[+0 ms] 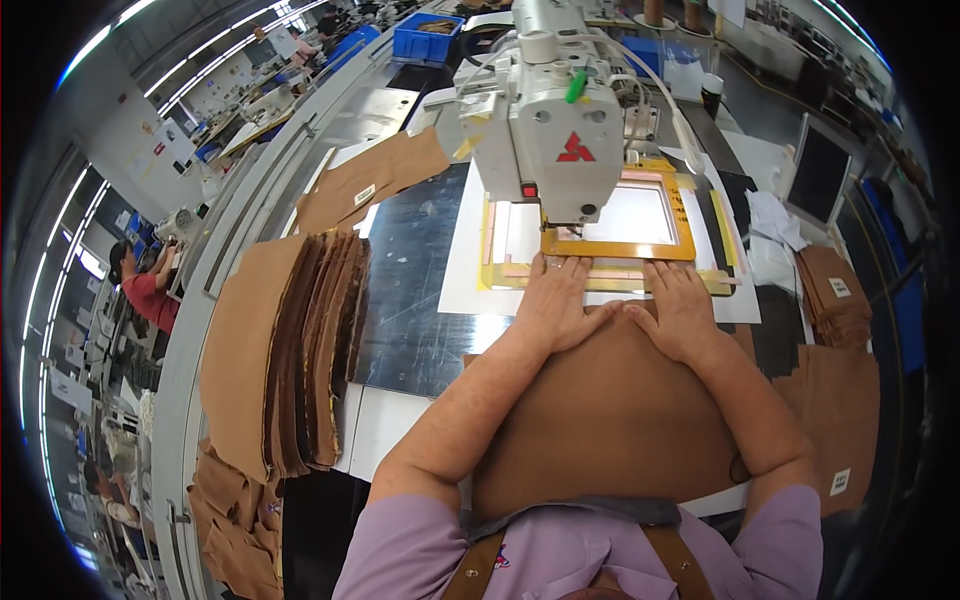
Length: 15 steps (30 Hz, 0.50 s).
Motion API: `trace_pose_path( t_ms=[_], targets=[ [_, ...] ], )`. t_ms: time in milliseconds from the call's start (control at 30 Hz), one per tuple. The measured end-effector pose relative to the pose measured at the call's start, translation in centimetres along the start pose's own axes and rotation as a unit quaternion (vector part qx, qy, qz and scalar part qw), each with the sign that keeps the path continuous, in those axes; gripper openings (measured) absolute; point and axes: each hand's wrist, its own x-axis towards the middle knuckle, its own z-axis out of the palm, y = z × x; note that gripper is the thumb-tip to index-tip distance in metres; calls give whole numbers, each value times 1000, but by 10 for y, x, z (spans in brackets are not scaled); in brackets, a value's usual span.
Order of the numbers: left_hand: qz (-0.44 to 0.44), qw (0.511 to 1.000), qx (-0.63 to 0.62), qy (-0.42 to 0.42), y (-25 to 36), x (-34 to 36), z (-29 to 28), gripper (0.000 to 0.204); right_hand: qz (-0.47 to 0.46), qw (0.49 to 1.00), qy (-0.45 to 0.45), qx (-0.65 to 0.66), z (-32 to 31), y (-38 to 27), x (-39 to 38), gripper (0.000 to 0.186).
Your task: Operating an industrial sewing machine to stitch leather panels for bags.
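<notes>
Both my hands lie flat, palms down, on a large brown fabric panel (610, 420) in front of the sewing machine (550, 110). The fingers of my left hand (560, 305) stretch forward to the near edge of a yellow clamp frame (625, 250). My right hand (682, 310) rests beside it, its fingertips at the same edge farther right. The thumbs point toward each other and nearly meet. Part of the panel drapes toward my body, and its far edge is partly hidden under my hands. The machine's needle area sits at the frame's left side.
To the left stands a thick stack of brown panels (255, 350) beside a shiny metal plate (420, 290). A brown piece (375, 180) lies behind it. On the right are folded brown pieces (835, 295) and a dark screen (818, 170). A blue bin (425, 38) stands at the back.
</notes>
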Motion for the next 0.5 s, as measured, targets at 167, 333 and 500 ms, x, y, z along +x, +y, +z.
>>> trace_pose_path(
  t_ms=[167,333,500],
  targets=[
    [2,1000,23,18,-10,-4,5,90,-8,1000,8,-23,4,-7,16,86],
    [-4,1000,15,11,-6,0,3,90,28,999,-21,-9,2,10,21,87],
    [-15,999,37,5,-8,-1,3,90,80,995,-57,-16,-12,14,15,84]
  ],
)
